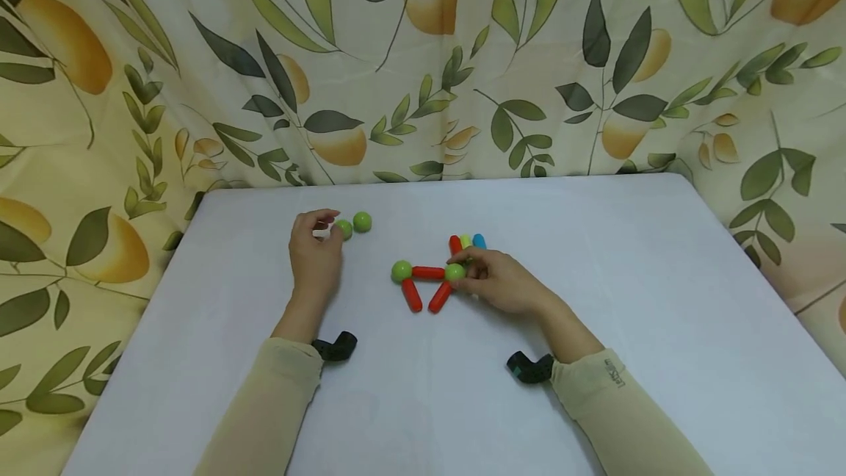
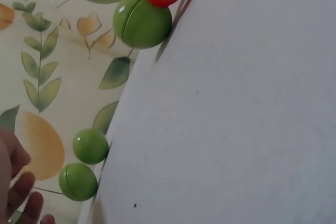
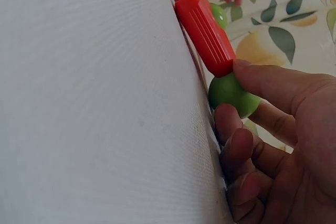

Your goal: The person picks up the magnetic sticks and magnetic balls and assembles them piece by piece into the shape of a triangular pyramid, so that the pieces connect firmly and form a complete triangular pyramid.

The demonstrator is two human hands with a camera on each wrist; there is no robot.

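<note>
My left hand [image 1: 316,252] is beside two loose green balls, one [image 1: 344,229] close to the fingertips and another [image 1: 362,222] just beyond it. In the left wrist view the relaxed fingers [image 2: 18,190] hold nothing. My right hand [image 1: 499,281] pinches a green ball [image 1: 454,272] between thumb and fingers, at one corner of a magnetic-stick shape. A red stick [image 1: 428,272] joins that ball to a second green ball [image 1: 402,271]. Two more red sticks slant from the balls toward me, the left one [image 1: 411,295] and the right one [image 1: 439,298], their near ends apart.
Behind the right hand lie a red stick [image 1: 455,243], a yellow-green stick [image 1: 465,240] and a blue stick [image 1: 479,240], partly hidden by it. Everything is on a white-covered table [image 1: 423,402]. A leaf-and-fruit patterned cloth [image 1: 423,123] hangs past its far edge.
</note>
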